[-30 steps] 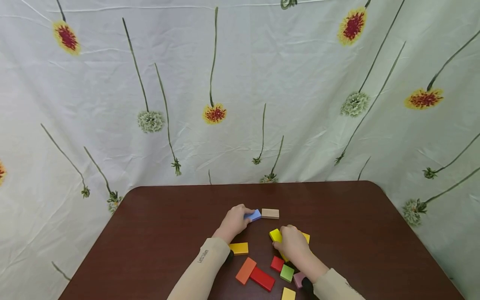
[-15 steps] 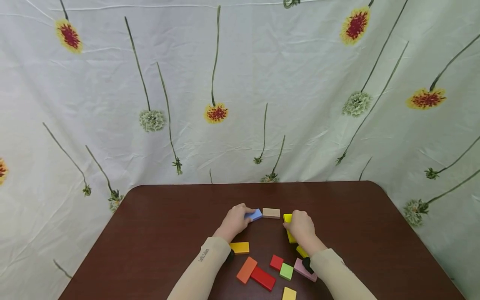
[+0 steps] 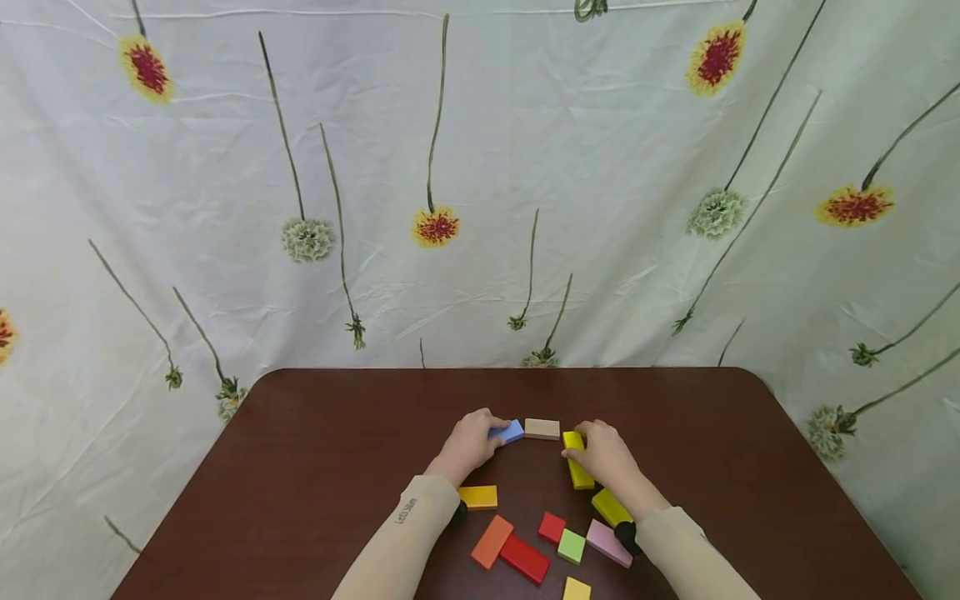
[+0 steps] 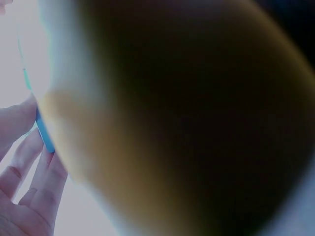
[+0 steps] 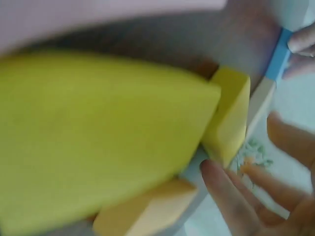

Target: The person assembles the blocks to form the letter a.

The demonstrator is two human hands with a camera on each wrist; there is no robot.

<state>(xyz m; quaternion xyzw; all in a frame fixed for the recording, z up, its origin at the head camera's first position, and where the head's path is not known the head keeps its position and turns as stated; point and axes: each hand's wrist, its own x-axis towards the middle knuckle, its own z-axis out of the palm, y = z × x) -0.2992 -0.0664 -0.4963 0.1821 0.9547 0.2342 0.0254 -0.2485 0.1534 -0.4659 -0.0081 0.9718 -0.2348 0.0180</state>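
My left hand [image 3: 465, 443] pinches the near end of a blue block [image 3: 513, 431] on the table, thumb on one side and fingers on the other. A beige block [image 3: 542, 429] lies beside the blue one's far end. Just right of it, angled toward me, is a yellow block [image 3: 580, 472]. My right hand [image 3: 612, 458] hovers around that block's upper end; in the right wrist view its fingers [image 5: 283, 140] are spread, slightly apart from the yellow. Under the right wrist lies a second yellow block [image 3: 611, 506], large and near in the right wrist view.
Nearer me on the dark table [image 3: 337, 433] lie an amber block [image 3: 480, 497], orange block [image 3: 492, 542], long red block [image 3: 523, 559], small red block [image 3: 551, 527], green block [image 3: 571, 546], pink block [image 3: 608, 543] and pale yellow block [image 3: 577, 589]. A flowered cloth [image 3: 480, 167] hangs behind.
My right hand has carried the yellow block away from me and right, to beside the beige block, then loosened its fingers from it. The left hand stays on the blue block.
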